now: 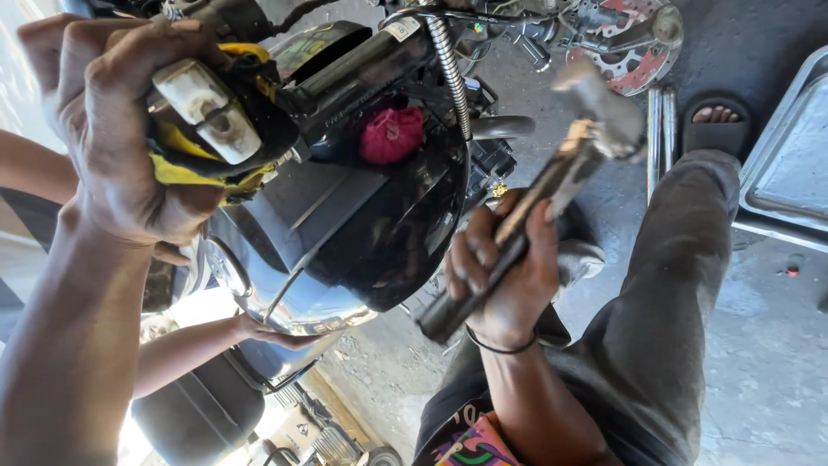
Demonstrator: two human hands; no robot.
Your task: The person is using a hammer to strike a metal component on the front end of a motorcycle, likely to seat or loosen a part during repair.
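My left hand [112, 129] is raised at the upper left, closed around a bundle of yellow and black wiring with a worn white plastic connector [207, 108] sticking out of it. My right hand [500, 276] grips the dark handle of a hammer [552, 181], whose metal head is blurred near the top centre. Between both hands sits a motorcycle's glossy black fuel tank [388, 224], with a red cloth plug [392, 135] at its top.
Another person's hand [267, 332] rests on the chrome headlight rim at the lower left. A metal tray [789, 155] lies at the right on the concrete floor. My grey trouser leg and sandalled foot [714, 116] extend toward a brake disc [634, 43].
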